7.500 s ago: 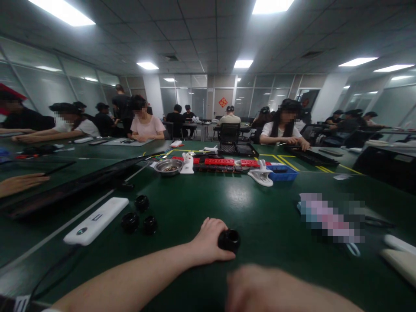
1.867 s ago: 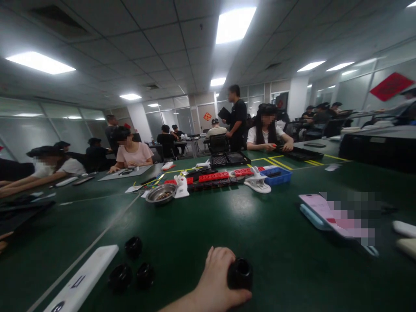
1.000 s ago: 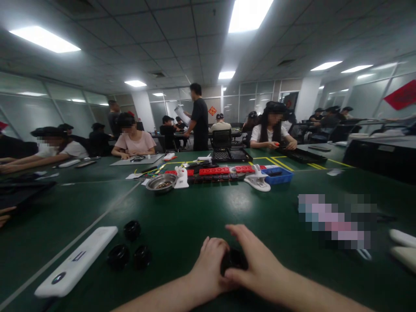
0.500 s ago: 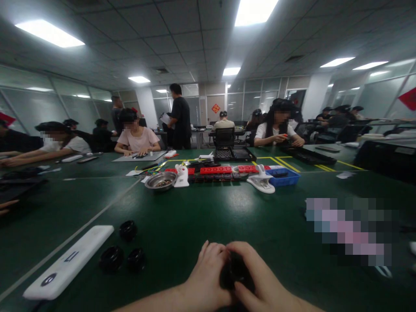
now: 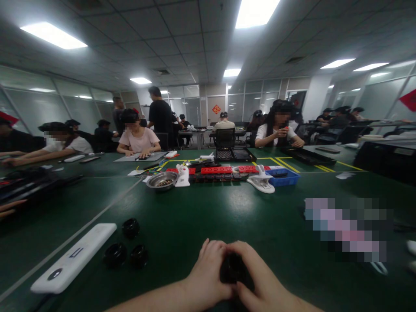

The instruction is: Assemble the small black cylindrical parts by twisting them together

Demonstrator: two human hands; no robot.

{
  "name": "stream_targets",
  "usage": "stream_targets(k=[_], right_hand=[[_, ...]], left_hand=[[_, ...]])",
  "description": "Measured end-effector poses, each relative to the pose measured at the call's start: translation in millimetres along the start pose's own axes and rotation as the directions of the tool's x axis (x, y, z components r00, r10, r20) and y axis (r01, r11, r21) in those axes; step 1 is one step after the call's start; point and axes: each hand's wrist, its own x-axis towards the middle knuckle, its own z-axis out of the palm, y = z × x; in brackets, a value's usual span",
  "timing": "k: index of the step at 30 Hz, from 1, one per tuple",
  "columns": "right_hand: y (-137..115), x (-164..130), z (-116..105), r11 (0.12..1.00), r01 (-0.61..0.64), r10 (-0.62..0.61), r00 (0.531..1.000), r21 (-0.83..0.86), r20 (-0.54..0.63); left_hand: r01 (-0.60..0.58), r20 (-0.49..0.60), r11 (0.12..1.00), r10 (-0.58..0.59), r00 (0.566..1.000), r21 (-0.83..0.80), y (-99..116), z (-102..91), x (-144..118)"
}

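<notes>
At the bottom middle of the head view, a glossy black round part sits between my two hands. My left hand curls around its left side, fingers bent over the far edge. From the right, my right hand grips the same part, with thumb on the near side and fingers meeting the left ones at the top. Much of the part is hidden by my fingers. To the left on the green table lie three black ring-shaped parts, close together. Beside them is a long white device with a dark oval spot.
Further back stand a metal bowl of small pieces, red trays, white stands and a blue bin. A pixelated item lies to the right. Co-workers sit across the table.
My hands stay closed on the black part with hardly any movement. The view has shifted slightly. At the left, dark items near another person's hand have moved, and a standing person has moved left.
</notes>
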Motion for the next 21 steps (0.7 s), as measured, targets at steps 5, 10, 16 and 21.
stream_targets(k=[5,10,16,21], right_hand=[[2.8,1.6,2.8,0.987,-0.153,0.148,0.986,-0.056,-0.082],[6.8,-1.0,3.3,0.992,-0.123,0.123,0.992,-0.012,-0.023],[2.9,0.1,1.3,0.995,-0.097,0.097,0.995,-0.031,-0.027],[12.0,0.0,4.9,0.978,-0.198,0.193,0.978,-0.059,-0.083]], left_hand=[[0.014,-0.011,1.000,-0.014,1.000,0.020,0.7,0.7,-0.1],[0.004,-0.006,1.000,-0.004,1.000,0.000,-0.2,0.4,-1.0],[0.013,-0.022,1.000,-0.013,1.000,-0.002,0.4,-1.4,0.6],[0.010,-0.027,1.000,-0.010,1.000,-0.001,1.2,-1.0,-0.3]])
